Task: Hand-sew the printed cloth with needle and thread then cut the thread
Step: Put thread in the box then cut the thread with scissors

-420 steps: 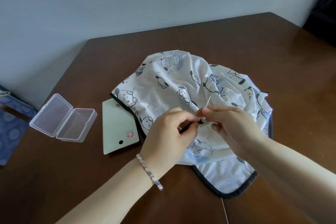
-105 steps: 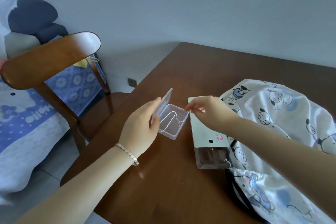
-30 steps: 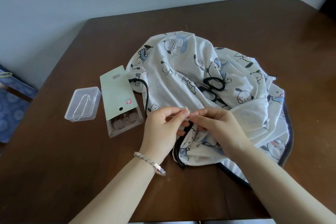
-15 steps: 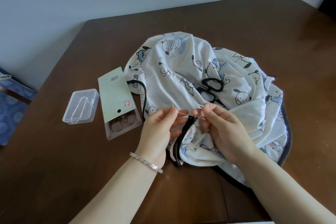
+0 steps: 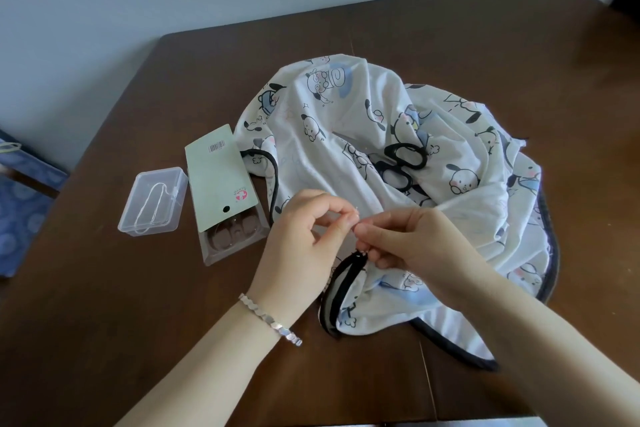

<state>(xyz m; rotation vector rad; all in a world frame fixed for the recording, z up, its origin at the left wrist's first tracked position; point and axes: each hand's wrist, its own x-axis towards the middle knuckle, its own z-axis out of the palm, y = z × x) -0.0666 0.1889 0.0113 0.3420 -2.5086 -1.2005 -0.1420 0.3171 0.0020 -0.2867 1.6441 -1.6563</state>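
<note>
Plastic box [image 5: 152,200], clear and closed with a loop of pale thread inside, sat on the table [image 5: 138,322] well to the left of the printed cloth [image 5: 346,107]. A green card pack [image 5: 221,180] lay between that box and the cloth, just beside the cloth's left edge. At the cloth's near edge the left hand [image 5: 304,246], a bracelet [image 5: 270,319] on its wrist, had thumb and forefinger pinched together on a thin bright sliver. I judged this to be the needle [image 5: 356,217], though it was too small to be sure. Right against it, the right hand [image 5: 408,243] had its fingers curled round the end of the cloth's black trim [image 5: 341,284], bunching it. Black-handled scissors [image 5: 398,163] rested on top of the cloth, beyond both hands. By my reading the stitching was in hand and the cutting not yet begun. The next move would call for drawing the needle clear of the trim until the thread ran snug, the right hand steadying the fold, before any reach to the scissors.
</note>
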